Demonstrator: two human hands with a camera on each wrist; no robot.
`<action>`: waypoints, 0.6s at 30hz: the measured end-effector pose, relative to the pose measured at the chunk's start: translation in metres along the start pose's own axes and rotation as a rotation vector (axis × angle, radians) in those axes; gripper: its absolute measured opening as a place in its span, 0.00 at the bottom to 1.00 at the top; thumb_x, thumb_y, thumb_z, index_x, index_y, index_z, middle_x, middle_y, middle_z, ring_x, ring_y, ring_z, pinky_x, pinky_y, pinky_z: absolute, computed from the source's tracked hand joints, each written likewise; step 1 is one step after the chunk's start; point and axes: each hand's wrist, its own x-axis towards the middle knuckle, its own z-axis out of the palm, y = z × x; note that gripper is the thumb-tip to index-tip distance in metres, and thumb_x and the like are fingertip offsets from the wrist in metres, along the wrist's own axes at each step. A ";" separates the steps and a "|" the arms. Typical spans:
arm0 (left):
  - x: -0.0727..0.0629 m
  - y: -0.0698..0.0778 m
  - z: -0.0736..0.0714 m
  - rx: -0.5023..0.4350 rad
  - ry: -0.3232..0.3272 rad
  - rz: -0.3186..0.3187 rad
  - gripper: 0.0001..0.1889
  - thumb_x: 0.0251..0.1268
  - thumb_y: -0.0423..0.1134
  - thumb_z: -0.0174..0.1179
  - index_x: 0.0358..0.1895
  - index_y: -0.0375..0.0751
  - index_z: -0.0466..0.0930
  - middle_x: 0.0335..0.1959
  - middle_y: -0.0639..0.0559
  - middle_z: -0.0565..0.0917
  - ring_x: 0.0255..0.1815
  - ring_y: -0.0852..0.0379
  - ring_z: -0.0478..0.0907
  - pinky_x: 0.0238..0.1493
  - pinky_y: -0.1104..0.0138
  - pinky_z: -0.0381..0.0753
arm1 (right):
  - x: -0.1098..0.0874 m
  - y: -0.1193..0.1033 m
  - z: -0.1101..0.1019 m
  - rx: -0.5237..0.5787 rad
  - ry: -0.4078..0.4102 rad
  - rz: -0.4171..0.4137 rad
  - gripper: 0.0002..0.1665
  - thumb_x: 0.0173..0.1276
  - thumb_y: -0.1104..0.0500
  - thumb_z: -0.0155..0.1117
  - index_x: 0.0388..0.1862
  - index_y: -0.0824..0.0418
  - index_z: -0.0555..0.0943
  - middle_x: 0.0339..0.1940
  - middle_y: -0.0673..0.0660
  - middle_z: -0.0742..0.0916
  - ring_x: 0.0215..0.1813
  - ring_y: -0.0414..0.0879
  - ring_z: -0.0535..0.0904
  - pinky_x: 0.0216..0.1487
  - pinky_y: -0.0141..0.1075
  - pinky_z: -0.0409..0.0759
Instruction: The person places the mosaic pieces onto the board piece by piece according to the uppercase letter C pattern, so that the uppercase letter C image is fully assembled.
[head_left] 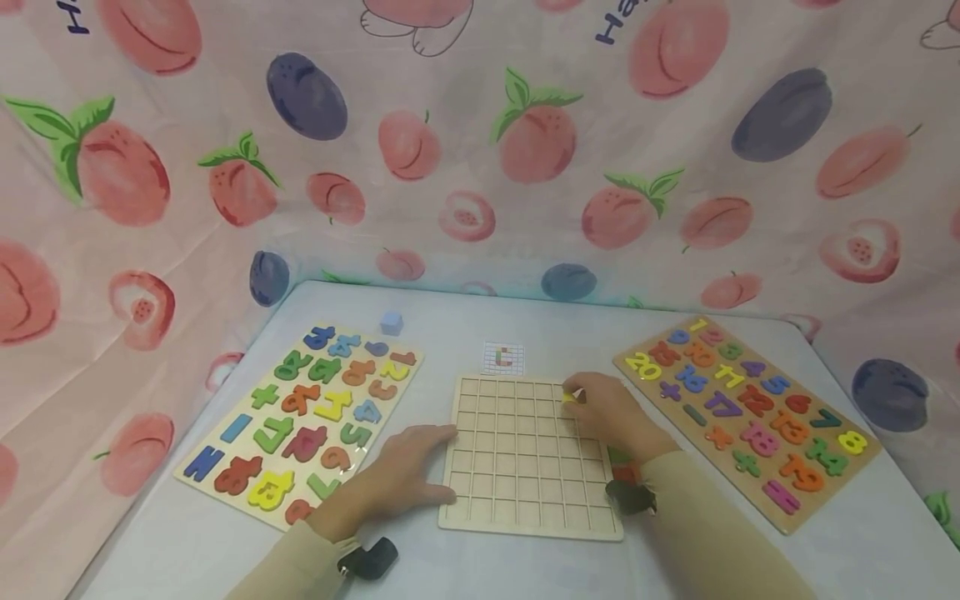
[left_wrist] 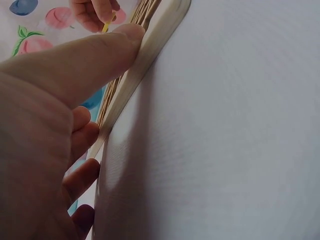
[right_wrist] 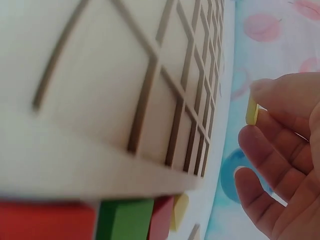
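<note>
A pale wooden grid board lies in the middle of the table, its squares bare where visible. My left hand rests against the board's left edge, thumb and fingers spread along it; the thumb touches the rim in the left wrist view. Between thumb and fingertip, my right hand pinches a small yellow tile held on edge. In the head view that hand covers the board's upper right corner. Red and green blocks sit beside the board's right edge, partly hidden by my right arm.
A small card with a coloured grid pattern lies behind the board. A light blue cube stands at the back left. Number puzzle boards lie left and right. A fruit-print cloth hangs behind the table.
</note>
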 end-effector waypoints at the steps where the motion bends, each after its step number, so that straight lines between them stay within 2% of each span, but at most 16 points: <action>1: 0.000 0.000 0.000 0.000 0.001 0.002 0.42 0.54 0.51 0.73 0.72 0.41 0.68 0.70 0.46 0.72 0.72 0.42 0.63 0.71 0.44 0.59 | 0.001 -0.001 0.001 0.004 -0.001 0.000 0.17 0.67 0.62 0.65 0.53 0.66 0.82 0.45 0.59 0.86 0.45 0.52 0.81 0.49 0.48 0.81; 8: -0.001 0.001 0.000 -0.012 0.003 -0.002 0.41 0.54 0.50 0.73 0.72 0.41 0.68 0.70 0.46 0.72 0.72 0.42 0.63 0.71 0.44 0.59 | 0.009 -0.006 0.011 -0.013 -0.026 0.003 0.17 0.64 0.62 0.65 0.52 0.65 0.82 0.43 0.58 0.86 0.42 0.49 0.81 0.48 0.47 0.81; 18: -0.002 0.003 -0.001 -0.019 0.000 -0.011 0.41 0.54 0.50 0.74 0.71 0.42 0.69 0.69 0.46 0.72 0.73 0.42 0.63 0.71 0.43 0.59 | 0.014 -0.012 0.020 -0.052 -0.044 -0.027 0.16 0.65 0.62 0.66 0.51 0.67 0.82 0.49 0.60 0.87 0.47 0.51 0.82 0.56 0.49 0.79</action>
